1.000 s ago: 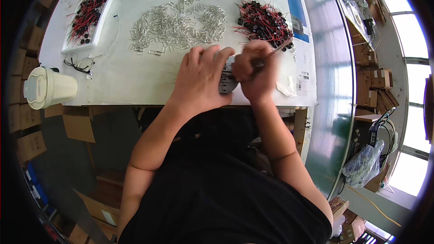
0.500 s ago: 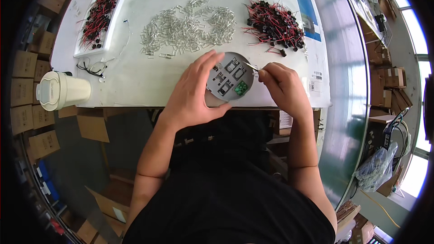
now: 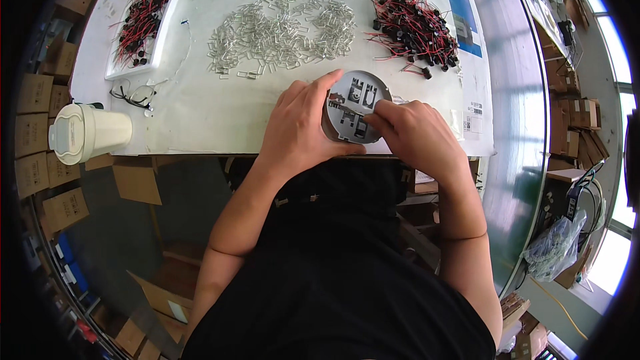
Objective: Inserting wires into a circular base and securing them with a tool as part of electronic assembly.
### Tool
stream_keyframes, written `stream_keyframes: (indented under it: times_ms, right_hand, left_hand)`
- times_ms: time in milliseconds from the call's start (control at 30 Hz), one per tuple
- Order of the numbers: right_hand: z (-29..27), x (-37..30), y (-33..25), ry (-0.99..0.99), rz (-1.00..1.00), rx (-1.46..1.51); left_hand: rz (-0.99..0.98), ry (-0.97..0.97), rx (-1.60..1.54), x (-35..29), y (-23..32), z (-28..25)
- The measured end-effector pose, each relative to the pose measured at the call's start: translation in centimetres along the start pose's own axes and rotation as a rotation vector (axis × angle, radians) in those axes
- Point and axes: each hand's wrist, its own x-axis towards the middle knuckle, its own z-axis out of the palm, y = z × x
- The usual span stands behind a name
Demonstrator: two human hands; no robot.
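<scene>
My left hand (image 3: 301, 123) is closed around the left side of a round grey plastic housing (image 3: 357, 103), thumb along its near edge. The housing is tilted above the table's near edge, its open inside showing several dark rectangular slots and fittings. My right hand (image 3: 417, 130) pinches a thin metal tool (image 3: 360, 114), perhaps tweezers, mostly covered by the fingers. Its tip reaches into the middle of the housing, and my right fingertips lie over the housing's right side. What the tip touches is too small to tell.
Beyond my hands lies a spread of small wire-like metal loops (image 3: 280, 33). Black round parts with red leads are heaped at right (image 3: 417, 30) and fill a white tray (image 3: 157, 60) at left. Glasses (image 3: 137, 97) and a cream lidded cup (image 3: 100, 133) stand left.
The housing has moved right and turned in my left hand; the green piece inside no longer shows. My right hand has brought the tool from the rim in over the housing's middle.
</scene>
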Motion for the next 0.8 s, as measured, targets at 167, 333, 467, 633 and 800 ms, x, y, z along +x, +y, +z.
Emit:
stream_keyframes:
  times_ms: [167, 333, 467, 633, 800]
  right_hand:
    - [-0.1, 0.5, -0.1, -0.020, -0.027, -0.024]
    - [-0.2, 0.5, 0.0, -0.035, -0.040, -0.012]
    - [0.0, 0.5, 0.3, -0.039, -0.050, 0.020]
    - [0.1, 0.8, 0.6, -0.043, -0.040, 0.093]
    - [0.2, 1.2, 0.8, -0.056, -0.053, 0.152]
  left_hand:
    - [0.000, -0.008, 0.018, -0.1, 0.0, -0.1]
    - [-0.004, -0.005, 0.028, -0.2, 0.0, -0.1]
    - [-0.010, -0.020, 0.020, -0.1, -0.1, -0.1]
    - [0.046, 0.019, 0.015, 0.0, -0.3, 0.1]
    - [0.065, 0.028, 0.008, 0.1, -0.4, 0.1]
